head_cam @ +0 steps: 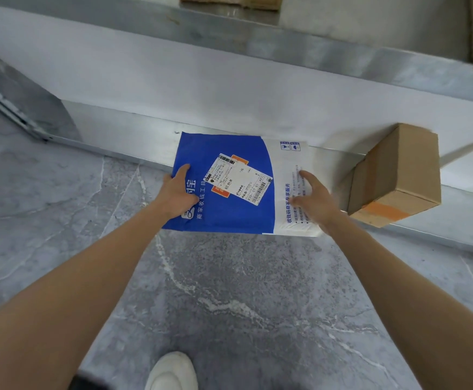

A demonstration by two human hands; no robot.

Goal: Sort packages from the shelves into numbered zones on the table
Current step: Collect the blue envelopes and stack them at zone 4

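Holding one mailer [238, 218], two hands: left hand [177, 192] grips its edge, right hand [316, 199] rests spread atop

Left forearm [97, 277] and right forearm [392, 282]: bare right down to the wrists. My left hand [177, 192] and right hand [314, 198]: bare too. On my foot, one rounded white smooth-topped shoe [170, 371]. Just left of the shoe, a sliver of dark fabric [84, 382]; can't tell which garment.
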